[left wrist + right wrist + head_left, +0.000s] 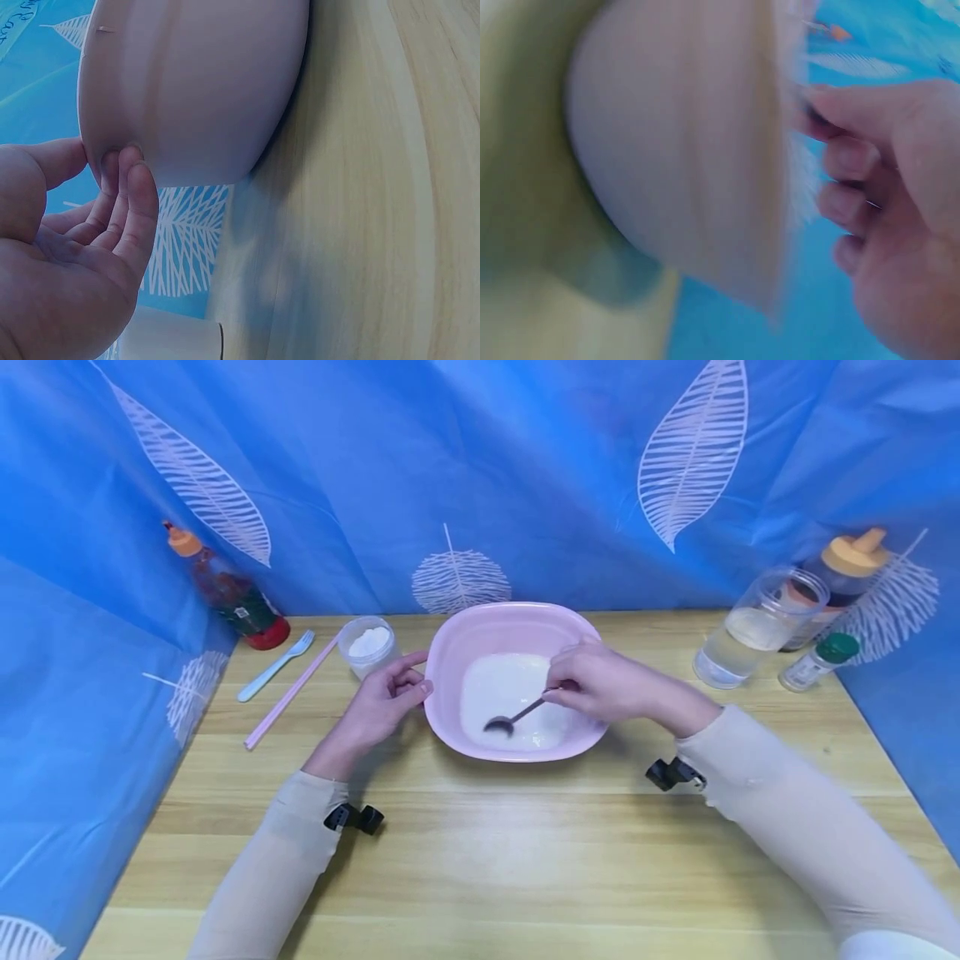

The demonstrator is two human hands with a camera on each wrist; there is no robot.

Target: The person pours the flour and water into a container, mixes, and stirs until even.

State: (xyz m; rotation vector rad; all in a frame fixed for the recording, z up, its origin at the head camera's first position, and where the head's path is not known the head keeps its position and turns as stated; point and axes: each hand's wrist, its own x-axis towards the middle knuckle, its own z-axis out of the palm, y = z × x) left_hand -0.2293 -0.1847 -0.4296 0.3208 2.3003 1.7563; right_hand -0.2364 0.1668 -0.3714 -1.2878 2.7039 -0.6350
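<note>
A pink plastic basin (480,639) stands on the table with a pool of white liquid (487,685) in its bottom. At the basin's left side, my left hand (382,702) pinches the rim, thumb on the edge and fingertips beneath it, as the left wrist view shows. Over the basin's right part, my right hand (600,677) grips the handle of a dark spoon (501,725), whose bowl is low at the white liquid. In the right wrist view the spoon's bowl is hidden behind the basin wall, and the picture is blurred.
A tub of white powder (369,643) stands just left of the basin. Further left are pink chopsticks (292,693), a blue fork (276,668) and a red sauce bottle (236,593). At right stand a cup of clear liquid (731,647), a dark bottle (847,572) and a green-capped jar (813,664).
</note>
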